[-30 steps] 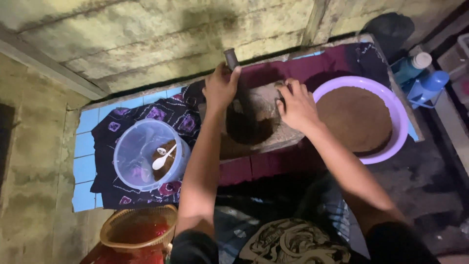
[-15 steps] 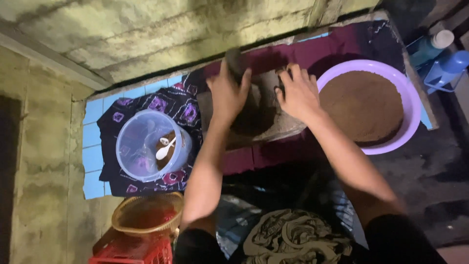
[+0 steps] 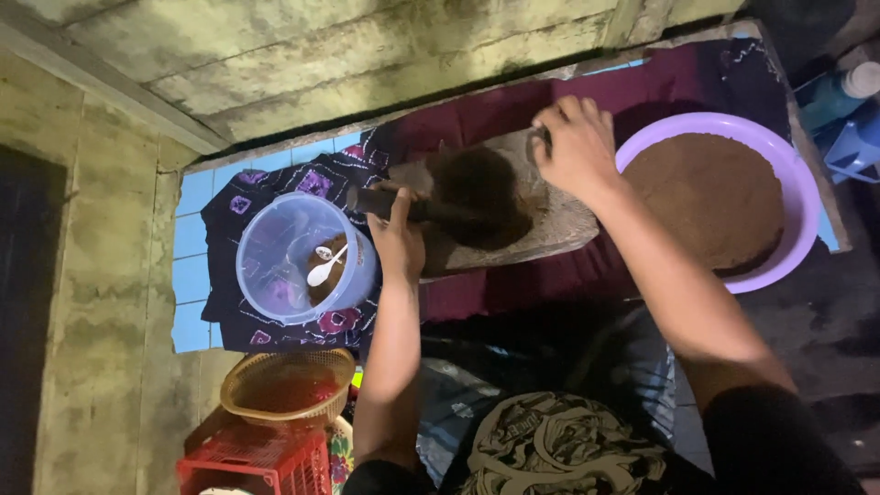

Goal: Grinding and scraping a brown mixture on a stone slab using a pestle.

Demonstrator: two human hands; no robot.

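Red crate (image 3: 252, 463) and woven basket (image 3: 287, 385): sitting nearest. Left hand (image 3: 399, 243) and right hand (image 3: 576, 147): each gripping one end of the dark stone roller (image 3: 431, 209), which is lying across brown paste (image 3: 477, 188) on the grinding slab (image 3: 550, 225). Advisably pressing evenly, keeping the roller level. Clear tub (image 3: 302, 261), purple basin (image 3: 724, 197): flanking the slab.
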